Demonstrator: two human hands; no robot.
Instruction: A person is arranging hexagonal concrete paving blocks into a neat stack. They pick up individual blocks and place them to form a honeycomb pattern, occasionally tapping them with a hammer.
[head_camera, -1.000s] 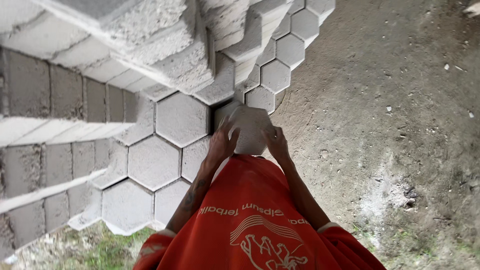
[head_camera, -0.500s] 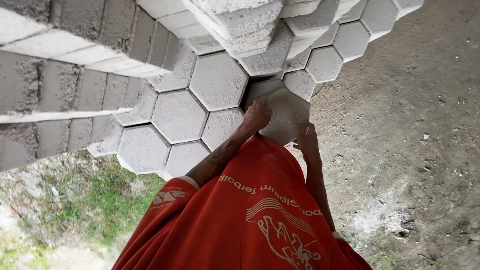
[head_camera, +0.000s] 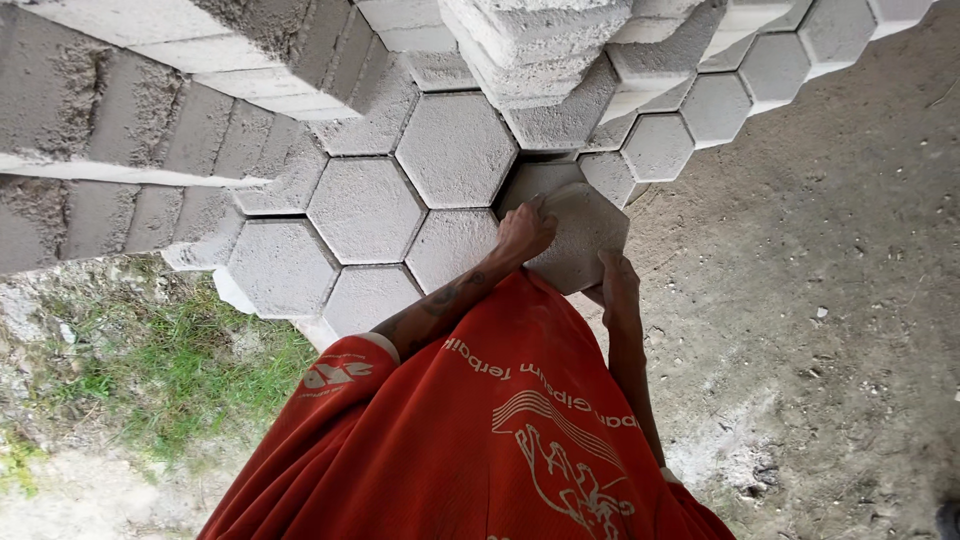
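Hands (head_camera: 524, 232) (head_camera: 618, 283) clasp hexagonal concrete paver (head_camera: 580, 235) beside laid pavers (head_camera: 365, 210).

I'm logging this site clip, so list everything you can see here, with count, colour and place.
held paver: one, grey hexagon, tilted at the laid row's edge
laid pavers: many, grey, in a honeycomb on the ground
stacked blocks: several, grey, top and left
dirt ground: brown-grey, right
grass: one patch, green, lower left
shirt: one, orange, bottom centre
left hand: grip on the paver's left edge
right hand: grip under its right edge
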